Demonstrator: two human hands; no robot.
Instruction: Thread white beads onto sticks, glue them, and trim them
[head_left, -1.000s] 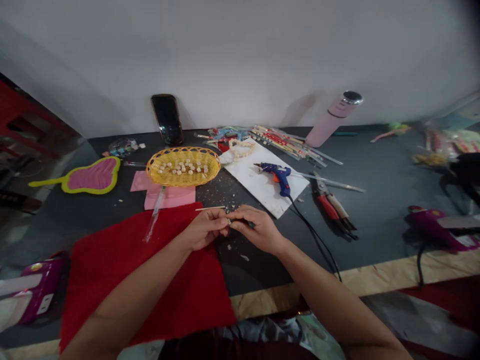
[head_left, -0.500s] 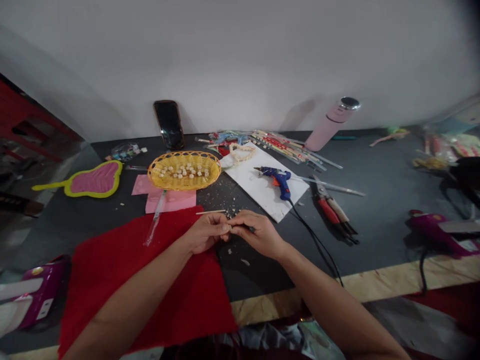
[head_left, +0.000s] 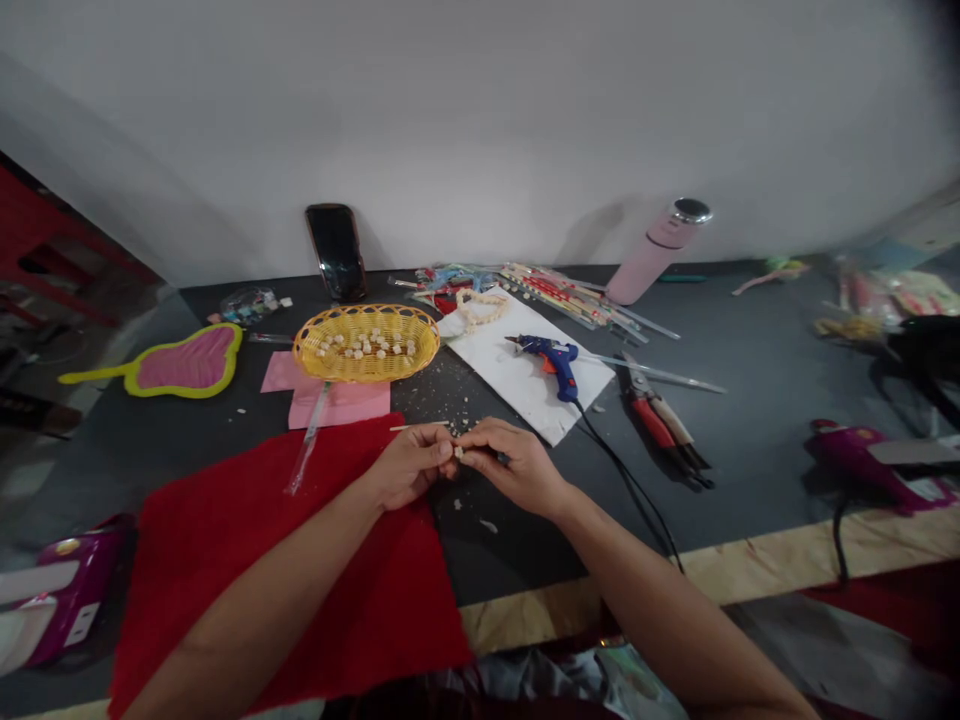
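My left hand and my right hand meet at the fingertips over the near edge of the crumbs. Between the two pinches shows a small cream-coloured piece; its exact kind is too small to make out. A thin pale stick lies just beyond my left hand. Pale crumbs are scattered past my fingers. Similar small cream pieces lie in the yellow oval basket. My left forearm passes over a red cloth.
A blue glue gun rests on a white board, its cord running toward the front edge. Red-handled pliers lie to its right. Behind are bundled sticks, a pink bottle and a phone. A yellow-rimmed pink paddle lies left.
The cream piece shows more clearly between my fingertips, which have shifted slightly around it. The whole view has moved a little; the other things lie as before.
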